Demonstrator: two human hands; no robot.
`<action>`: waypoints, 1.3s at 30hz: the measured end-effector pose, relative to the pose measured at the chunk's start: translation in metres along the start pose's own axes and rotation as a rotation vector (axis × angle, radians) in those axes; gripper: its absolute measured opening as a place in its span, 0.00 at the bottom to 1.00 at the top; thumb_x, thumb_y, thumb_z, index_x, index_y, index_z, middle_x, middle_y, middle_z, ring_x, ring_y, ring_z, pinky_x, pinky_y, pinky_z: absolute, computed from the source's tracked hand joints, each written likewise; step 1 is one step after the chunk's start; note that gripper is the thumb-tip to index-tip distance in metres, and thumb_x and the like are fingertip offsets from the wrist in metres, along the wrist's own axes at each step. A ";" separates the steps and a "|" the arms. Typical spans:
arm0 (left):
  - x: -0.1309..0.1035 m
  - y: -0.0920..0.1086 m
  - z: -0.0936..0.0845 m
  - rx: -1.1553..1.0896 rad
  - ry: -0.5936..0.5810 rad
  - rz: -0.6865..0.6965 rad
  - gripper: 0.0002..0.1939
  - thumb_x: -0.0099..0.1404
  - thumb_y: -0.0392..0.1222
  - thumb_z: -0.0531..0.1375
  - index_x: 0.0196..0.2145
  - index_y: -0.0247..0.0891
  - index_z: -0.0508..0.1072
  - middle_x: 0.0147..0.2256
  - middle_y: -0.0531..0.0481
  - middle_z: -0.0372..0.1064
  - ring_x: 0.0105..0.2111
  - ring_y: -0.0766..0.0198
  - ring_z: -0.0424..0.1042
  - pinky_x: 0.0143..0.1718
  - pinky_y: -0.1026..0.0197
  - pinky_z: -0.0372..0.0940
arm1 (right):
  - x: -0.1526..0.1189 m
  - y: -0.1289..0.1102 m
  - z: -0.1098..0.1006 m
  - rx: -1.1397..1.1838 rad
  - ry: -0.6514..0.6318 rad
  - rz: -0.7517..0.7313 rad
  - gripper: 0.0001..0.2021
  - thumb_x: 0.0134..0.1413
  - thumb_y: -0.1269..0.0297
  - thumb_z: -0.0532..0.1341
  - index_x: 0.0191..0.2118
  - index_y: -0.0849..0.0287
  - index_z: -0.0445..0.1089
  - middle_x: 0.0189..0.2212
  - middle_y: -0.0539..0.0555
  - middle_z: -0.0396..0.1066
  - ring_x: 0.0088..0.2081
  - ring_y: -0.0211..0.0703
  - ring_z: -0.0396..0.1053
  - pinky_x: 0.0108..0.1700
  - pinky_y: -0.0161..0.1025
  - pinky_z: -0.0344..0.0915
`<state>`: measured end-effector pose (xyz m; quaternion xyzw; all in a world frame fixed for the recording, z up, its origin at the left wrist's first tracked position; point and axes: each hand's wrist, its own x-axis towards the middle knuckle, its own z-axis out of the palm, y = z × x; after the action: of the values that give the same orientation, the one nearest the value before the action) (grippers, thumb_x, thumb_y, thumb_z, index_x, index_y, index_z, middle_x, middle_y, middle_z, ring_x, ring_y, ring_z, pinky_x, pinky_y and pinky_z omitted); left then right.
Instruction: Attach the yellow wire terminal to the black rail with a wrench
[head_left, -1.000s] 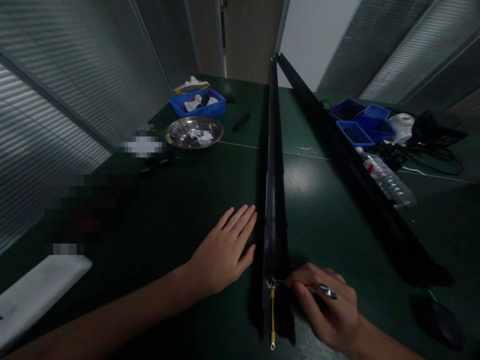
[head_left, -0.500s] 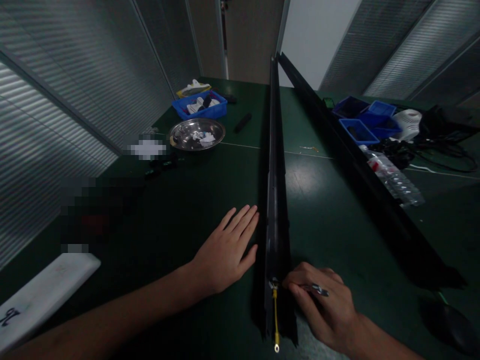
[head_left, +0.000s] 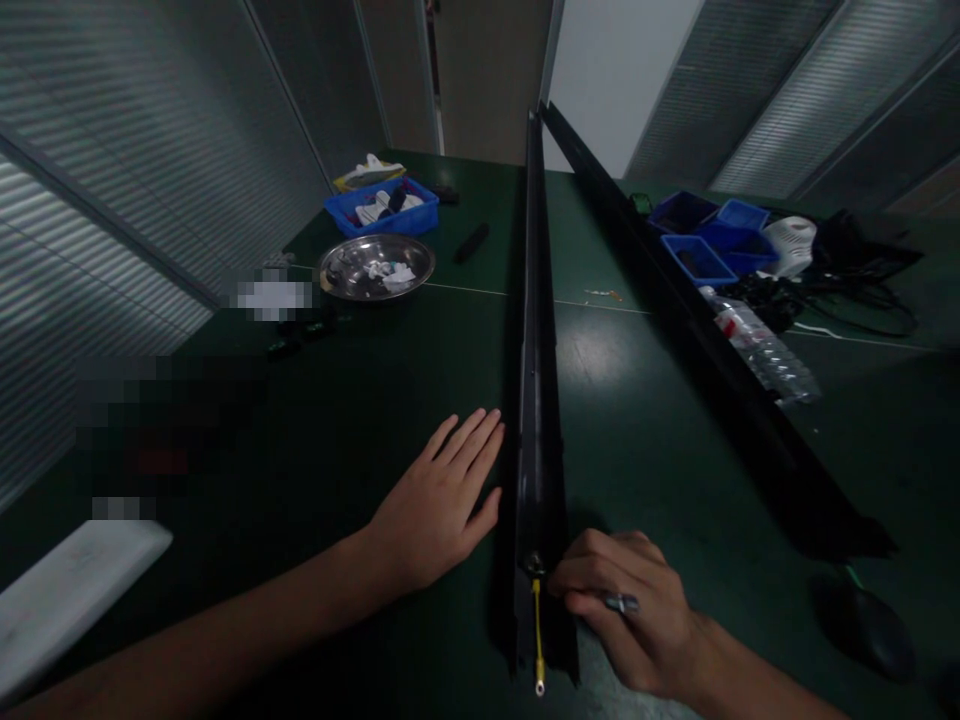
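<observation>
A long black metal channel lies lengthwise before me. Near its close end a nut holds a short yellow wire with a ring terminal at its free end. My left hand rests flat on the table, just left of the channel, fingers stretched out and holding nothing. Pinched in my right hand, at the channel's right side by the nut, is a slim silver tool that looks like a wrench. Its working end is hidden by my fingers.
Another black channel slants along the right. Past it are blue bins, a plastic bottle and a black mouse. A steel bowl and a blue basket stand back left. A white block lies front left.
The view has shifted slightly, so everything sits further left. My right hand has turned a little with the wrench beside the nut. My left hand stays flat.
</observation>
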<state>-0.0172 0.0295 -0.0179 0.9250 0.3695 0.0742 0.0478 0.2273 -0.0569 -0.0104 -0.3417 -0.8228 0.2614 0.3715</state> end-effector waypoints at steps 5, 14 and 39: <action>0.000 0.000 0.001 -0.005 0.008 0.005 0.32 0.76 0.45 0.51 0.72 0.31 0.51 0.73 0.40 0.44 0.73 0.51 0.44 0.73 0.43 0.43 | 0.006 -0.008 -0.003 -0.043 0.176 0.054 0.09 0.67 0.77 0.53 0.43 0.61 0.70 0.30 0.51 0.75 0.28 0.35 0.72 0.29 0.37 0.61; 0.001 0.000 0.000 -0.010 0.000 -0.002 0.31 0.75 0.45 0.52 0.71 0.31 0.53 0.72 0.40 0.45 0.73 0.50 0.44 0.73 0.43 0.43 | 0.005 -0.006 0.000 -0.081 0.166 0.074 0.09 0.66 0.78 0.55 0.44 0.60 0.70 0.29 0.51 0.76 0.28 0.36 0.74 0.29 0.37 0.62; -0.001 0.001 -0.002 -0.039 0.006 -0.015 0.31 0.76 0.45 0.52 0.71 0.32 0.52 0.72 0.40 0.45 0.73 0.52 0.44 0.73 0.43 0.44 | 0.007 -0.004 -0.003 -0.038 0.035 0.062 0.08 0.72 0.71 0.53 0.43 0.60 0.70 0.32 0.52 0.75 0.30 0.38 0.72 0.30 0.38 0.60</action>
<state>-0.0175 0.0287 -0.0158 0.9208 0.3752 0.0840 0.0653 0.2245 -0.0538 -0.0030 -0.3785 -0.8100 0.2510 0.3710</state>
